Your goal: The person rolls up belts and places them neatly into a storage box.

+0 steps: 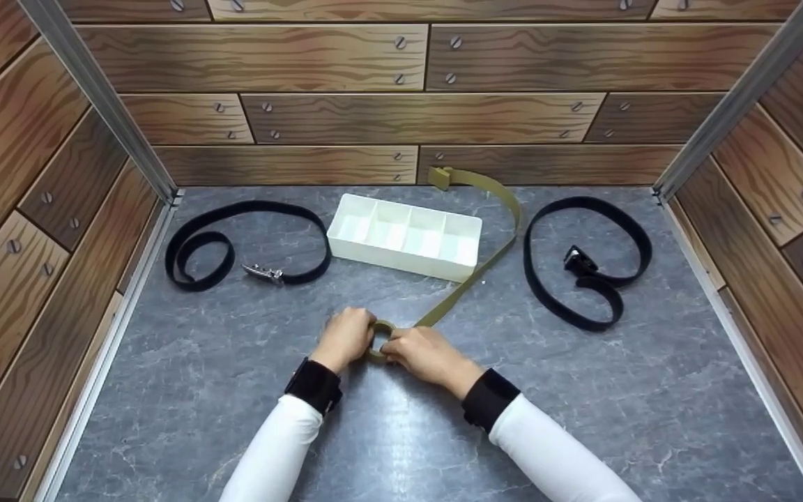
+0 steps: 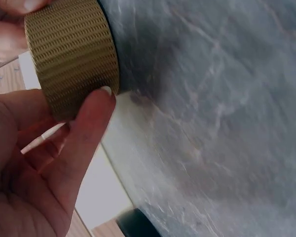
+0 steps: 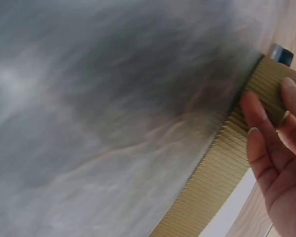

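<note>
On the grey marbled desk (image 1: 652, 404), the left hand (image 1: 347, 338) and right hand (image 1: 426, 354) pinch an olive belt (image 1: 447, 305), its near end coiled between them. Its length runs far and right past the white tray (image 1: 401, 258).

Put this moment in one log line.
left grip: holds rolled end of olive belt; right grip: holds same roll; buckle end: unrolled; white tray: beyond grips

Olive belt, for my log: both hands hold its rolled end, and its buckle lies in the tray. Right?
Not quite: the buckle isn't in the tray; the head view shows it beyond, by the back wall. The left hand and right hand do hold the rolled end of the belt.
</note>
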`<state>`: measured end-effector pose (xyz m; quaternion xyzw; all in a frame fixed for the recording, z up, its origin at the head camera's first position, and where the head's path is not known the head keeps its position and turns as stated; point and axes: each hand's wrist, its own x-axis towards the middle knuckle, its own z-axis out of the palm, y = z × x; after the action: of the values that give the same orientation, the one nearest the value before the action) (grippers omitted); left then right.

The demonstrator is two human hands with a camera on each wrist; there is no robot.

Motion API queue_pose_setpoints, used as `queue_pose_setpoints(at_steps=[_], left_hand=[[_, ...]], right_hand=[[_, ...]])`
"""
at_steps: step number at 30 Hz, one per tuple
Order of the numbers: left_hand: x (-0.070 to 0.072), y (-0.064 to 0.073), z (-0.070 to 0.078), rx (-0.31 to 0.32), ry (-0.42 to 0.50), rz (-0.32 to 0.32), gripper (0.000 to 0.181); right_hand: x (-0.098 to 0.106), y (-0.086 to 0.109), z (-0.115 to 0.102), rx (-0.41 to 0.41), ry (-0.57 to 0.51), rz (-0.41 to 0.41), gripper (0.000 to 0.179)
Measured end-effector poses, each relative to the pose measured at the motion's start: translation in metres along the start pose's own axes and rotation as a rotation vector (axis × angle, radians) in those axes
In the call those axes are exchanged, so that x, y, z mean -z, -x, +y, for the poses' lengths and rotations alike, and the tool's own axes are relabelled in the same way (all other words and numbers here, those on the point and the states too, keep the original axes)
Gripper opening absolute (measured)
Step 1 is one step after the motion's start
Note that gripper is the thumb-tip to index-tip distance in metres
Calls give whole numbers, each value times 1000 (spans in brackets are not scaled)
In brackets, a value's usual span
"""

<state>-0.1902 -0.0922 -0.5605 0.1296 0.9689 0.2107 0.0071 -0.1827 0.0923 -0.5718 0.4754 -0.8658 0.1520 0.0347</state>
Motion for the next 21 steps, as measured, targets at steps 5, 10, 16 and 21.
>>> queue_pose_setpoints(at_steps=[5,10,16,21], left_hand=[[0,2,5,70,19,-7,16],[2,1,5,-33,-28,-60,18],[-2,1,2,-114,-16,-69,16],[-5,3,0,-53,32,-63,23]], right_hand=[[2,-1,-3,-12,13,-7,4],[7,2,0,-8,-24,-57,11],[5,3,-4,28,1,-59,11],[1,3,-7,43,2,-43,13]])
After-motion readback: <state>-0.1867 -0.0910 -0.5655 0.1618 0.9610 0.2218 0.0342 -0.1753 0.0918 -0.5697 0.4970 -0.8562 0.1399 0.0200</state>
